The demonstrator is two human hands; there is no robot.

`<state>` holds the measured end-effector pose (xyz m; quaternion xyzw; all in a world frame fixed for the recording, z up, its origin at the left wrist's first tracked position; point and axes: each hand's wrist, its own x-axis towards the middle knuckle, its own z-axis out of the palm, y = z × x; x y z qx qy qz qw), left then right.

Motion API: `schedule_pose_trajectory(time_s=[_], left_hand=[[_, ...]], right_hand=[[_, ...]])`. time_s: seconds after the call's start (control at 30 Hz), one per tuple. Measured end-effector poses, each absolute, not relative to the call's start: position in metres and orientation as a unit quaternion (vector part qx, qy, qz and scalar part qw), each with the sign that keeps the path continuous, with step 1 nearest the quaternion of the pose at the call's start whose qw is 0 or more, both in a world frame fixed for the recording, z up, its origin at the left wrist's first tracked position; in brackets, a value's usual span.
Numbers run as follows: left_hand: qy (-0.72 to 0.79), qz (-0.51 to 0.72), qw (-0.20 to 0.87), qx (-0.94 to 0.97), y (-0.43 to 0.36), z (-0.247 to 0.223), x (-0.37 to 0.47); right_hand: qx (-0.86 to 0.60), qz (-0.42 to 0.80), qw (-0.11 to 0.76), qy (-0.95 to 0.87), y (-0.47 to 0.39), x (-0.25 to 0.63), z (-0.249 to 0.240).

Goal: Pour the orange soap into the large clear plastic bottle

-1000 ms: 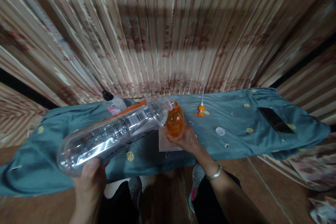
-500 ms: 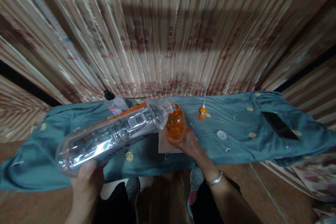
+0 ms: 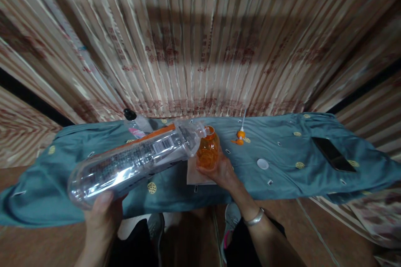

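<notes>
My left hand [image 3: 105,212] is closed around the lower end of a large clear plastic bottle [image 3: 125,169] with a barcode label. The bottle lies tilted across the view, its neck up to the right at the mouth of a small orange see-through bottle [image 3: 207,154]. My right hand [image 3: 221,171] grips that orange bottle from the right and below. The orange bottle stands nearly upright, without a cap. Whether liquid runs between the two mouths I cannot tell. An orange pump head [image 3: 240,137] with a pale tube lies to the right, near a white round lid [image 3: 262,163].
A patterned teal cloth [image 3: 175,187] covers the narrow table. A black phone [image 3: 333,154] lies at the right. Behind the large bottle stands a clear bottle with a black top [image 3: 138,125]. A pinkish flat item [image 3: 196,177] lies under the orange bottle. A striped curtain [image 3: 200,50] hangs behind.
Both hands hold the same bottles in nearly the same pose. The orange bottle has shifted very slightly left and down in the view, as the view itself has moved a little.
</notes>
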<state>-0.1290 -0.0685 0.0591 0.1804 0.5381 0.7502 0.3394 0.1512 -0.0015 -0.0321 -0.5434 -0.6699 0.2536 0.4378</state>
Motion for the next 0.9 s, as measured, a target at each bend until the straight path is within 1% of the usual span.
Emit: schedule_pose_trajectory(time_s=[0.4, 0.57, 0.9], left_hand=[[0.544, 0.753, 0.332, 0.165, -0.0669, 0.0638, -0.1276], [0.542, 0.747, 0.34, 0.181, -0.0655, 0.065, -0.1285], [0.535, 0.755, 0.322, 0.2, -0.0694, 0.056, -0.132]], right_hand=[[-0.534, 0.222, 0.436, -0.689, -0.0002, 0.1485, -0.0336], [-0.527, 0.246, 0.426, -0.693, -0.003, 0.1509, -0.0305], [-0.535, 0.26, 0.449, -0.666, -0.0022, 0.1475, -0.0402]])
